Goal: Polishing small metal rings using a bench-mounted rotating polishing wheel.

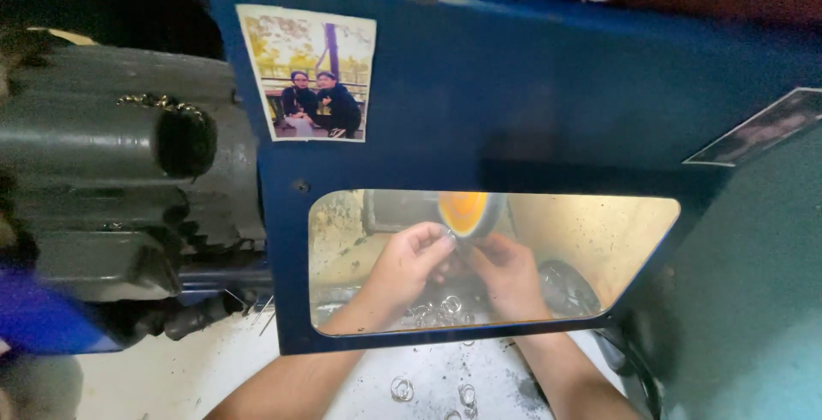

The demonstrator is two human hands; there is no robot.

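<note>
Both my hands reach under a blue metal guard (531, 103) and show through its clear window. My left hand (411, 262) pinches a small metal ring (448, 235) between thumb and fingers and holds it against an orange polishing wheel (463, 212). My right hand (507, 273) is curled close beside it, fingers touching the same ring just below the wheel. Several more metal rings (441, 307) lie on the surface beneath the hands.
A grey motor housing (111, 172) with a thin chain (163, 103) draped on it sits to the left. A photo print (306, 73) is stuck on the guard. More rings (402, 388) lie on the dusty white bench in front. A green panel (753, 283) stands at right.
</note>
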